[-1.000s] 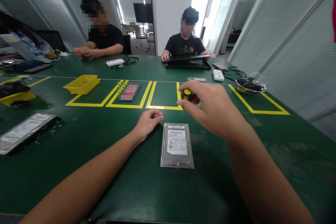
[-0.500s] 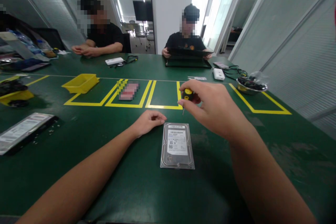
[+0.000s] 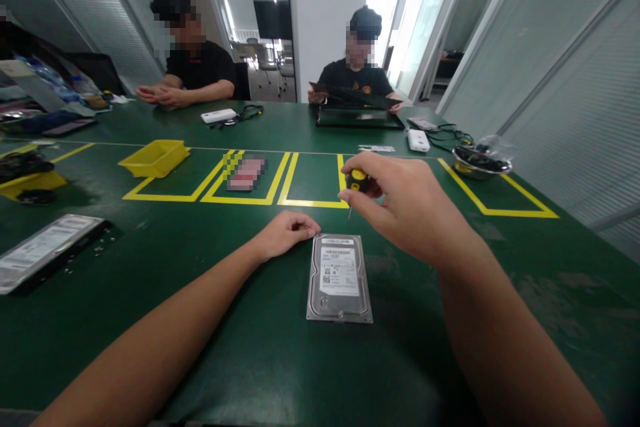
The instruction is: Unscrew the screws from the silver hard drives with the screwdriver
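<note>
Right hand [image 3: 400, 210] clamped on screwdriver [image 3: 356, 184] above hard drive [image 3: 339, 277]; left hand [image 3: 285, 232] loosely curled, touching drive's corner.

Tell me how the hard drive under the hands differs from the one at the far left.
The hard drive between the left hand and right hand lies whole, lengthwise to the camera. The left drive lies angled, cut by the frame edge, small bits scattered beside it. Both lie flat, silver, label up.

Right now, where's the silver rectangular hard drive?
Head view: the silver rectangular hard drive lies flat on the green table, centre-front, beside the left hand and below the right hand holding a yellow-capped screwdriver.
</note>
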The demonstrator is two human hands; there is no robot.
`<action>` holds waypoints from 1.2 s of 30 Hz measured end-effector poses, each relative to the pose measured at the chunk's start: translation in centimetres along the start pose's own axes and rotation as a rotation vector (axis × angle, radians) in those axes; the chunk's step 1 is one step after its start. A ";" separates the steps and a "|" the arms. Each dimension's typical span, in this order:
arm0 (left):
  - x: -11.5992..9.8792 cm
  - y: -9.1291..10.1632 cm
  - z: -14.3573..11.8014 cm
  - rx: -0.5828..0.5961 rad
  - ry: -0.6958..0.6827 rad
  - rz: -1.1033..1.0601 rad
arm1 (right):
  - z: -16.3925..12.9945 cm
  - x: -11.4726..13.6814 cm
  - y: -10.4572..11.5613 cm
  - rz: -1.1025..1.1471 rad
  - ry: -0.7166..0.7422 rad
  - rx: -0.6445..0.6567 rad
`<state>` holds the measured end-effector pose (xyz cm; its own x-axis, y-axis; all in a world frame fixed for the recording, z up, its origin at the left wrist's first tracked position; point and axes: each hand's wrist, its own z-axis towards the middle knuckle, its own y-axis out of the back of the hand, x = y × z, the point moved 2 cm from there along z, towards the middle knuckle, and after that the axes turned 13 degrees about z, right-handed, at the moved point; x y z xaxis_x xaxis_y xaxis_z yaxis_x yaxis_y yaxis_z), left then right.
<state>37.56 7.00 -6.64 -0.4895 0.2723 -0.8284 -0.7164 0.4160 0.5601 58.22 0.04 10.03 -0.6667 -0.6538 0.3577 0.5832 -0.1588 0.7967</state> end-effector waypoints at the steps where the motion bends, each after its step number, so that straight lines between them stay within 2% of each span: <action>1: 0.0 0.0 0.0 0.000 -0.003 -0.003 | 0.0 0.0 0.0 -0.001 -0.002 0.000; 18: -0.6 0.1 0.2 0.046 0.036 -0.062 | -0.2 -0.1 0.1 0.013 0.015 -0.013; 36: -0.1 0.0 0.2 0.049 -0.026 0.013 | -0.2 -0.1 0.2 0.014 0.026 -0.014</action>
<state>37.71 7.18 -6.53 -0.4850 0.2999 -0.8215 -0.6847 0.4541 0.5700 58.47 -0.07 10.10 -0.6460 -0.6752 0.3560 0.5990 -0.1593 0.7847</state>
